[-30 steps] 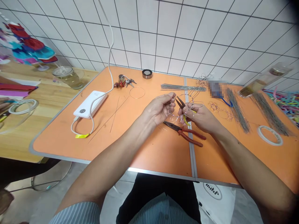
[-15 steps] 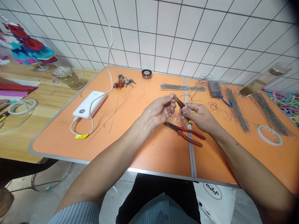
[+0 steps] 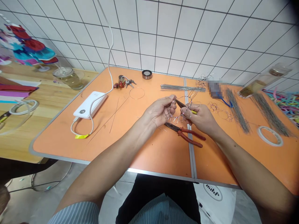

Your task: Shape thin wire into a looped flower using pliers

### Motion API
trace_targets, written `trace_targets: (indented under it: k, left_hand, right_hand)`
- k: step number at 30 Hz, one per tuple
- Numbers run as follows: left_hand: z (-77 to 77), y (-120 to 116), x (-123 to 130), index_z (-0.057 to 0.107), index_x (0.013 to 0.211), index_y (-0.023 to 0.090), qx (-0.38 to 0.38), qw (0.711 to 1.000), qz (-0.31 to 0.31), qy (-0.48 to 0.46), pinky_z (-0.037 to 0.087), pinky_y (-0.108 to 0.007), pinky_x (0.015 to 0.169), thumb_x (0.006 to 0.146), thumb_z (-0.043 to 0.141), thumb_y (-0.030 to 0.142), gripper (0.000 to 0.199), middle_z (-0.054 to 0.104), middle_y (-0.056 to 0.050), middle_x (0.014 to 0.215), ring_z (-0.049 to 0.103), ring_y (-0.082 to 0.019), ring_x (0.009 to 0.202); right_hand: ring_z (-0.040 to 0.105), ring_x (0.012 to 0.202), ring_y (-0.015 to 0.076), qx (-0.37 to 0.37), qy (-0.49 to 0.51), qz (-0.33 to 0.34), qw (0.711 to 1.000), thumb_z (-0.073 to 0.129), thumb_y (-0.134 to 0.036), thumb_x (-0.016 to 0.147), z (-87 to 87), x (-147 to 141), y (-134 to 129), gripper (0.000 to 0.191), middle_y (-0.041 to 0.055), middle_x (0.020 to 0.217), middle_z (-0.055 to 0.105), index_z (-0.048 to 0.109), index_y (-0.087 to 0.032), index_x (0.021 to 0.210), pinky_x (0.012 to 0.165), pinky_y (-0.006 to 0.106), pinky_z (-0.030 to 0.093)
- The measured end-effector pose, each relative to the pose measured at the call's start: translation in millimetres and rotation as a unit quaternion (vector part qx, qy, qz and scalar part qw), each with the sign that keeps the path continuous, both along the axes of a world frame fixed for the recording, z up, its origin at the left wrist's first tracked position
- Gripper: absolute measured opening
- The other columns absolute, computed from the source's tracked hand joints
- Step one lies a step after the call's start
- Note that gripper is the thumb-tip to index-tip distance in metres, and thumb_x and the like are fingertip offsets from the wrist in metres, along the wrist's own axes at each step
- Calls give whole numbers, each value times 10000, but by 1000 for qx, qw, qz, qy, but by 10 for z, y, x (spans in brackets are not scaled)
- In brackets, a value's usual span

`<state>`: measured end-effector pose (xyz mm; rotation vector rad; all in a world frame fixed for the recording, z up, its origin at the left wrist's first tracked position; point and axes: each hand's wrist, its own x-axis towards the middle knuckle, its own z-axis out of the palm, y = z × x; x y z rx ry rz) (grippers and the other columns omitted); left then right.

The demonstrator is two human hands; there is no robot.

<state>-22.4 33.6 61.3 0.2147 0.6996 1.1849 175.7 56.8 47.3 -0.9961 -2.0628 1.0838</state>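
Observation:
My left hand (image 3: pixel 158 111) pinches a looped silver wire frame (image 3: pixel 177 115) at its left side. My right hand (image 3: pixel 201 116) is shut around yellow-handled needle-nose pliers (image 3: pixel 181 103), whose dark jaws reach towards the wire close to my left fingers. Most of the yellow grips are hidden in that palm. Just below both hands, red-handled pliers (image 3: pixel 184 137) lie on the orange table (image 3: pixel 158 155), touching neither hand. The exact point where the jaws meet the wire is too small to tell.
A bundle of straight wires (image 3: pixel 182 88) lies behind my hands, with more wire bundles and small wire loops to the right. Farther off are a white power bank (image 3: pixel 90 105) with its cable, keys, a tape roll (image 3: pixel 269 136) and a glass bottle.
The needle-nose pliers have swung from pointing down-right to a flatter angle, their yellow grips now mostly inside my right hand. Both hands have drawn slightly closer together.

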Motion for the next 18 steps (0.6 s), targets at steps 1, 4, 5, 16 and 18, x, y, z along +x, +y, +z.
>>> trace_targets:
  k: [1,4,5,16,18]
  left_hand:
    - [2,-1,0,658,808,102,-1,1000,1,1,488,-104,475,1095,556,102,304,583,14,621,584,-38,463]
    - [4,1,2,666,819,97,-6,1000,4,2,494,-102,474,1094,560,103,295,591,12,619,596,-41,465]
    - [3,2,3,665,820,97,-7,1000,5,2,493,-101,472,1095,559,104,294,591,12,615,597,-41,465]
    - [-38,25,-2,650,854,96,-16,1000,-2,-10,488,-103,477,1107,526,96,282,583,22,618,586,-33,466]
    - [-35,24,-5,653,843,100,-9,1000,0,11,481,-105,476,1100,545,100,279,584,25,619,579,-31,465]
  right_hand:
    - [534,571,144,10,-4,-2,1000,711,-758,950,6,-5,-5,623,-2,588,591,631,-206,674,582,300,400]
    - [514,582,146,41,-18,-12,999,688,-742,974,0,-7,-11,625,-5,589,573,609,-210,656,588,306,379]
    - [507,583,146,51,-25,-17,998,678,-729,987,-11,-3,-8,616,-8,592,565,608,-211,659,587,308,371]
    - [345,538,127,236,-97,-52,966,608,-445,1061,-118,6,19,477,-48,573,370,465,-227,661,558,329,257]
    - [410,557,139,249,-113,-47,961,597,-428,1072,-104,4,16,446,-30,599,453,501,-228,686,576,328,300]
